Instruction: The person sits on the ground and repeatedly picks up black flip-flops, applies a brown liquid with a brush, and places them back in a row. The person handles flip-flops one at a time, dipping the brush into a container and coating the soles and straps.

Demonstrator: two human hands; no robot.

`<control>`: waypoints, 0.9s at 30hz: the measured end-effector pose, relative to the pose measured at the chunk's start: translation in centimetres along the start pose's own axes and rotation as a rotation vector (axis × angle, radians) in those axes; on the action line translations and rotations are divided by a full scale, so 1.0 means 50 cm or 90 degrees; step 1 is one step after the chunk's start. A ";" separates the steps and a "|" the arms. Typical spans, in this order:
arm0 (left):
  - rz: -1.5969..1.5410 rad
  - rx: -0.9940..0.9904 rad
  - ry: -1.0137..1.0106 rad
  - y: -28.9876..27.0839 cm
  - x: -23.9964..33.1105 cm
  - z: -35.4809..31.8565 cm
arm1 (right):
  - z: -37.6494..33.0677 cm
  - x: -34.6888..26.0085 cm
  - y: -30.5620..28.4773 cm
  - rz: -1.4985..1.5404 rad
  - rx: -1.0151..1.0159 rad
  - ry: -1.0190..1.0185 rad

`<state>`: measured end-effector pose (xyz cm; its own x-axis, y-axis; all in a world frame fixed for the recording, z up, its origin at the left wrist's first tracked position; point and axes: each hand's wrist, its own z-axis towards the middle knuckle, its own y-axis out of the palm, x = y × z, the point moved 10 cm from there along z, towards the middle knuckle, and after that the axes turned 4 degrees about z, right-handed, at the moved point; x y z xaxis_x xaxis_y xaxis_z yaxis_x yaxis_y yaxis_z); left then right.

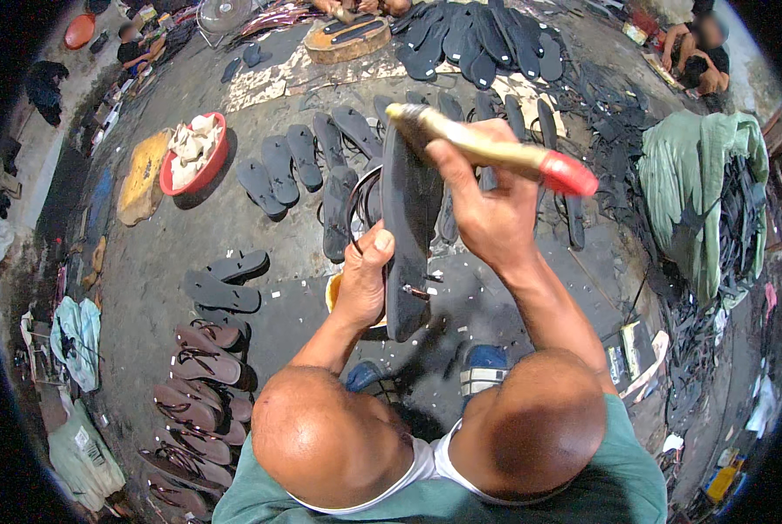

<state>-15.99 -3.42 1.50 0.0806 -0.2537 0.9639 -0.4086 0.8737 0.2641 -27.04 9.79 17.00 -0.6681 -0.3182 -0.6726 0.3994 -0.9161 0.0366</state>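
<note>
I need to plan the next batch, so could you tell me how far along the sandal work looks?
Done, seemingly: strapped sandals lie stacked at lower left. In hand: the left hand holds a black sole upright while the right hand sets a brush to its top edge. Probably left: rows of bare soles on the floor, and more farther back.

Grey concrete floor (190, 244) with rows of dark sandal soles (277, 166), red basin (195, 154).

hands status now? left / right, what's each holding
Left hand: closed, gripping the dark sandal sole by its edge, held upright.
Right hand: closed around a brush with a red-tipped handle, bristle end at the sole's top.
</note>
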 end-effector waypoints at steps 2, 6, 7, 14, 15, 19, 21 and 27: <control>-0.025 -0.020 -0.025 0.008 0.027 -0.005 | 0.002 -0.053 0.045 -0.035 -0.226 -0.177; -0.090 -0.023 0.026 0.019 0.056 -0.006 | -0.007 0.004 -0.006 -0.004 -0.236 -0.012; -0.133 -0.027 0.013 0.034 0.055 -0.006 | 0.004 0.022 -0.032 -0.049 -0.218 -0.002; -0.083 0.001 -0.016 -0.002 0.040 -0.004 | -0.040 0.027 0.004 -0.028 -0.169 0.140; -0.083 0.025 0.019 -0.005 0.050 0.004 | -0.060 0.034 0.010 0.000 -0.207 0.178; -0.071 -0.013 -0.103 0.014 0.022 -0.003 | -0.030 0.018 -0.001 -0.005 -0.064 0.096; -0.119 -0.030 -0.129 0.028 0.019 0.006 | -0.019 0.008 0.034 -0.028 -0.154 0.011; -0.346 0.052 -0.046 -0.065 0.028 0.032 | -0.176 0.024 0.118 0.046 -0.353 0.028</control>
<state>-16.00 -7.25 1.95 0.2382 -0.6890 0.6845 -0.3955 0.5749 0.7163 -19.97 6.17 9.91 -0.6045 -0.3544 -0.7135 0.7216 -0.6231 -0.3018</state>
